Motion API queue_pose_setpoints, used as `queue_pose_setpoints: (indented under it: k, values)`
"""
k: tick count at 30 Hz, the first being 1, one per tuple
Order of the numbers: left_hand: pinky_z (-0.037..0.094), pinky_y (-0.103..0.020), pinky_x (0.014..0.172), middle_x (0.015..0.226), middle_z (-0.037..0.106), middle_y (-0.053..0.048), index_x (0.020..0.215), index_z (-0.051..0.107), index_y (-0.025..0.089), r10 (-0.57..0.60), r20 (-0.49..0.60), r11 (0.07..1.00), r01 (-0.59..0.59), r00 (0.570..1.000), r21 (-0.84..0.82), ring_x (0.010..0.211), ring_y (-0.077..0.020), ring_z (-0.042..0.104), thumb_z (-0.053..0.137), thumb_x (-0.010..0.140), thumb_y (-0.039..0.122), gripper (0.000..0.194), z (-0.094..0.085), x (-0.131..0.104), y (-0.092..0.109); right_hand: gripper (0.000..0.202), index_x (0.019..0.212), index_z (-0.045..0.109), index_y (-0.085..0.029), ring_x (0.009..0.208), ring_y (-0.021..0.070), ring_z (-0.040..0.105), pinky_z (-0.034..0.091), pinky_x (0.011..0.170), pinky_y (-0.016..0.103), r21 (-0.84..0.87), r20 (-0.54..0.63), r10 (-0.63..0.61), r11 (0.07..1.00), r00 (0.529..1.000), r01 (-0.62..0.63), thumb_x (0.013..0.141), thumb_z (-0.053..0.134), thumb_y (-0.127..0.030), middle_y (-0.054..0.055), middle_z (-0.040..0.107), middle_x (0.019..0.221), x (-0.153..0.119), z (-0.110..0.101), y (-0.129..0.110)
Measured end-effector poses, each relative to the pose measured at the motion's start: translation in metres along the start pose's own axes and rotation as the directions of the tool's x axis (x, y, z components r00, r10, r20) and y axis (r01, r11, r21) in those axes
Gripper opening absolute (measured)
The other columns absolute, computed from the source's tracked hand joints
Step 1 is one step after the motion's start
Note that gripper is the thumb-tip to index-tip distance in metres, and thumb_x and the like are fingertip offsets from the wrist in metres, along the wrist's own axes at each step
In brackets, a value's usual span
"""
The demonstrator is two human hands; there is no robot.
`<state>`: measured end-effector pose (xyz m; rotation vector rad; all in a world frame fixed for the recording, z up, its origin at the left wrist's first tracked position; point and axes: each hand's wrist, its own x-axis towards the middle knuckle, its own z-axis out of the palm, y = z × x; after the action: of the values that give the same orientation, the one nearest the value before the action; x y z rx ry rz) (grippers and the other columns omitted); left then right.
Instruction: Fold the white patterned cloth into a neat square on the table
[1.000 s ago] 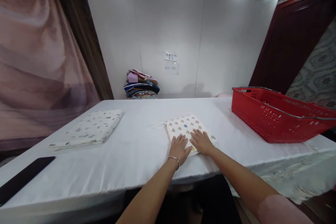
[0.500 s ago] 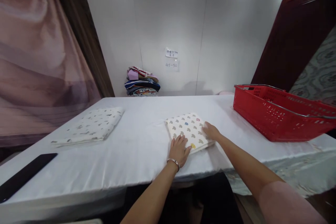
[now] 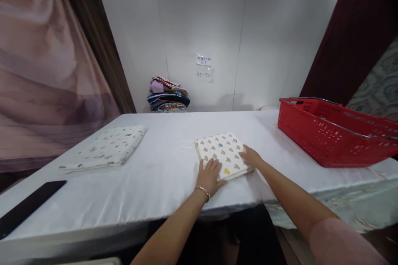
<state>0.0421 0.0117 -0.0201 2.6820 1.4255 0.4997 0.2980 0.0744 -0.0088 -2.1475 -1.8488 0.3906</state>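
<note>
Both hands I watch remotely are apart, the left hand (image 3: pixel 209 177) spread on the folded cloth (image 3: pixel 221 149), the right hand (image 3: pixel 251 157) at its edge, grip unclear to me, perhaps keeping it flat on the white table (image 3: pixel 168 136).

A long, white-cloth-covered table (image 3: pixel 164 165) stood before a pale-grey panelled wall (image 3: pixel 199 16) bearing two handwritten paper notes (image 3: pixel 203 75), the lower reading "45-50". A shiny pink curtain (image 3: pixel 40 74) hung at left; at right were a dark-red door (image 3: pixel 345 37) and swirl-patterned grey wallpaper (image 3: pixel 377 78).
</note>
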Motion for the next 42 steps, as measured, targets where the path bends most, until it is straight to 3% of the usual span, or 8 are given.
queue_pose_setpoints:
  k: [6, 10, 12, 15, 17, 20, 30, 42]
  values:
    - [0.000, -0.057, 0.106, 0.135, 0.044, -0.001, 0.128, 0.042, 0.033, -0.007, -0.094, 0.996, 0.016, 0.996, 0.092, 0.131, -0.0263, 0.025, 0.047, 0.083, 0.049, 0.049, -0.011, -0.010, -0.036, 0.061, 0.133, 0.036, -0.017, 0.114, 0.0272, 0.048, 0.037, 0.091, 0.036, 0.060, 0.026, -0.044, 0.997, 0.999, 0.042, 0.080, 0.047, -0.044, 0.012, 0.053, 0.125, -0.019, 0.002, 0.001]
    - [0.006, -0.055, 0.107, 0.136, 0.042, -0.003, 0.128, 0.043, 0.030, -0.040, -0.097, 0.998, 0.045, 0.994, 0.052, 0.130, -0.0262, 0.027, 0.050, 0.081, 0.050, 0.052, -0.010, -0.018, -0.032, 0.057, 0.132, 0.038, -0.015, 0.118, 0.0273, 0.044, 0.034, 0.096, 0.039, 0.047, -0.103, -0.135, 0.989, 0.985, 0.141, 0.082, 0.044, -0.040, 0.013, 0.049, 0.128, -0.032, 0.001, -0.003]
    - [0.009, -0.054, 0.107, 0.135, 0.043, -0.003, 0.126, 0.046, 0.028, -0.058, -0.102, 0.998, 0.059, 0.993, 0.005, 0.129, -0.0261, 0.028, 0.049, 0.081, 0.051, 0.050, -0.011, -0.020, -0.027, 0.050, 0.129, 0.042, -0.016, 0.121, 0.0257, 0.040, 0.033, 0.098, 0.040, 0.018, -0.212, -0.283, 0.956, 0.935, 0.294, 0.083, 0.042, -0.037, 0.012, 0.045, 0.132, -0.042, 0.001, -0.006]
    - [0.013, -0.052, 0.106, 0.130, 0.049, -0.003, 0.120, 0.051, 0.027, -0.057, -0.129, 0.997, 0.050, 0.990, -0.057, 0.127, -0.0242, 0.031, 0.047, 0.084, 0.045, 0.040, -0.015, -0.022, -0.021, 0.039, 0.119, 0.053, -0.019, 0.124, 0.0256, 0.035, 0.030, 0.100, 0.042, -0.056, -0.327, -0.498, 0.858, 0.803, 0.510, 0.084, 0.044, -0.034, 0.010, 0.043, 0.133, -0.061, 0.001, -0.010]
    - [0.018, -0.049, 0.105, 0.124, 0.054, -0.002, 0.116, 0.055, 0.026, -0.035, -0.164, 0.997, 0.022, 0.986, -0.079, 0.123, -0.0228, 0.036, 0.048, 0.085, 0.039, 0.034, -0.017, -0.021, -0.019, 0.033, 0.114, 0.057, -0.021, 0.122, 0.0258, 0.037, 0.031, 0.099, 0.043, -0.094, -0.330, -0.596, 0.792, 0.732, 0.603, 0.084, 0.046, -0.034, 0.009, 0.049, 0.128, -0.073, 0.002, -0.012]
    - [0.028, -0.042, 0.099, 0.113, 0.060, -0.003, 0.109, 0.059, 0.026, 0.026, -0.225, 0.996, -0.046, 0.974, -0.083, 0.111, -0.0204, 0.045, 0.050, 0.085, 0.033, 0.027, -0.019, -0.017, -0.017, 0.029, 0.110, 0.059, -0.024, 0.112, 0.0241, 0.047, 0.036, 0.094, 0.042, -0.110, -0.241, -0.692, 0.716, 0.681, 0.689, 0.085, 0.048, -0.032, 0.007, 0.057, 0.117, -0.083, 0.002, -0.013]
    - [0.037, -0.035, 0.082, 0.092, 0.061, -0.004, 0.094, 0.063, 0.022, 0.072, -0.246, 0.997, -0.078, 0.967, -0.018, 0.090, -0.0185, 0.050, 0.046, 0.086, 0.023, 0.018, -0.019, -0.012, -0.012, 0.025, 0.100, 0.063, -0.021, 0.091, 0.0208, 0.053, 0.044, 0.078, 0.035, -0.135, -0.263, -0.716, 0.691, 0.646, 0.711, 0.089, 0.041, -0.024, 0.008, 0.062, 0.098, -0.087, 0.004, -0.013]
    - [0.038, -0.036, 0.081, 0.096, 0.058, -0.005, 0.103, 0.060, 0.023, 0.157, -0.208, 0.987, -0.163, 0.965, -0.009, 0.092, -0.0199, 0.048, 0.058, 0.079, 0.026, 0.024, -0.024, -0.019, -0.012, 0.027, 0.110, 0.059, -0.023, 0.102, 0.0220, 0.050, 0.041, 0.083, 0.038, -0.145, -0.277, -0.723, 0.682, 0.633, 0.716, 0.087, 0.044, -0.021, 0.009, 0.058, 0.110, -0.104, 0.011, -0.024]
